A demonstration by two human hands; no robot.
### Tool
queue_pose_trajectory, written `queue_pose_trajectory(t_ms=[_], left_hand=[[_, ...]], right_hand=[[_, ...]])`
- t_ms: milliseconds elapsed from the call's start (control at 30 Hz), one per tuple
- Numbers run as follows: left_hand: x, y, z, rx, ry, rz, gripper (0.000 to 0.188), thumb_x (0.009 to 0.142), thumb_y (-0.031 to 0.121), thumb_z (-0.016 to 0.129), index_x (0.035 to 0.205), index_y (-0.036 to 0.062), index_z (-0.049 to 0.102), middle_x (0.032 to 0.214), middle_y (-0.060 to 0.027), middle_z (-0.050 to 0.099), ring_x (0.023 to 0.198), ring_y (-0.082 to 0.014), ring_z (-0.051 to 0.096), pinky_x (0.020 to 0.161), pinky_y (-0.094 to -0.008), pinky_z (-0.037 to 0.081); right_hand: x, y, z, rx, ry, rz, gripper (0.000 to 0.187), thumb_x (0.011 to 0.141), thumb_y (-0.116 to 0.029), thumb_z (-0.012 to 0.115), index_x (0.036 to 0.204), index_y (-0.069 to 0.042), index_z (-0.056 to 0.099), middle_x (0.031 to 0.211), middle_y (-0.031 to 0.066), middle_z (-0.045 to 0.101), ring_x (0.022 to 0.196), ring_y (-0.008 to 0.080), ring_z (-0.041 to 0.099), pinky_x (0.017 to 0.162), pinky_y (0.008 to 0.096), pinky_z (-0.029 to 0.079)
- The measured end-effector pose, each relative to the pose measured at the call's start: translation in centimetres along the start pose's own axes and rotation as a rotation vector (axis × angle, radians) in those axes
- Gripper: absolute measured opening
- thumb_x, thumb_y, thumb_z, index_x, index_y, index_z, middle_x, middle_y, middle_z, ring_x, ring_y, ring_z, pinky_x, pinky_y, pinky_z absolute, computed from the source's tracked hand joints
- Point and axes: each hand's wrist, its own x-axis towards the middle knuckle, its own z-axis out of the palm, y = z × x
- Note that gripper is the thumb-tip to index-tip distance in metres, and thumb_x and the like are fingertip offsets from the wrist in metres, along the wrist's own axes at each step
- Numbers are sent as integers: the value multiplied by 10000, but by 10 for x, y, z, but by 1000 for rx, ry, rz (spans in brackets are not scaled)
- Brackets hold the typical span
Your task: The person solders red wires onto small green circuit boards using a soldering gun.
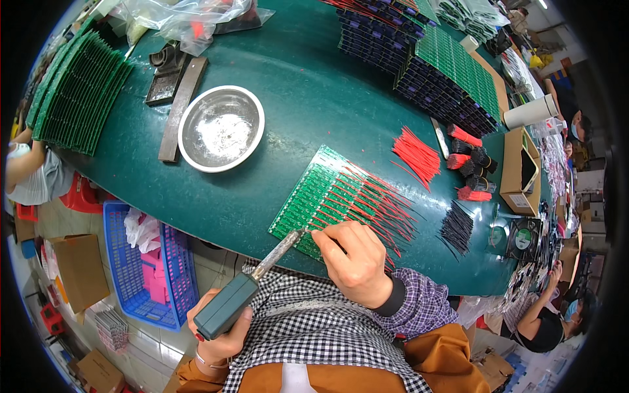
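Room: co-workers [540, 324] at the edges; blue crate [118, 281] on tiled floor.

Green table [295, 85]: stacked panels [452, 72] far right, bowl [223, 169] left.

Circuit panel [298, 196]: flat at near edge, red wires [386, 209] over its right part, left part bare. Judged partly done; loose wires [417, 157] beyond.

Right hand [357, 262]: pinched, apparently on a red wire; too small to confirm.

Left hand [219, 346]: grips soldering iron [239, 295], tip at panel.

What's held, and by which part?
Left hand holds the soldering iron by its dark green handle. Right hand is over the circuit board; whether it grips anything can't be told.
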Motion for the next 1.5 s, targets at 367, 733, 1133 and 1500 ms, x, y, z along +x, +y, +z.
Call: queue_pose_trajectory(t_ms=[367, 733, 1133, 1500], left_hand=[[-6, -8, 1, 0, 75, 85, 259, 718, 41, 807, 962, -41, 772, 839, -163, 720, 690, -326, 678, 637, -391, 549], [-22, -9, -1, -231, 95, -197, 234, 912, 53, 806, 1100, -72, 743, 1020, -136, 773, 847, -229, 721, 741, -354, 568], [-21, -12, 5, -234, 135, -214, 252, 890, 47, 829, 1102, -63, 747, 1018, -133, 772, 849, -234, 721, 767, -350, 570], [-27, -22, 5, 168, 125, 155, 214, 863, 11, 830, 1064, -47, 784, 1098, -212, 749, 921, -358, 732, 860, -463, 595]], right_hand=[[4, -1, -2, 8, 45, 24, 283, 728, 27, 783, 1009, -2, 755, 889, 71, 683, 779, 236, 667, 660, 360, 519], [12, 20, -35, 6, 123, 97, 263, 760, 65, 770, 1008, -19, 750, 911, 92, 684, 800, 267, 680, 666, 386, 562], [9, 141, -47, -79, -23, 433, 140, 886, -27, 764, 977, -49, 660, 956, 119, 613, 949, 341, 622, 824, 449, 512], [19, 105, -63, -100, 68, 329, 133, 922, 25, 696, 996, -13, 593, 944, 153, 609, 896, 371, 601, 790, 458, 482]])
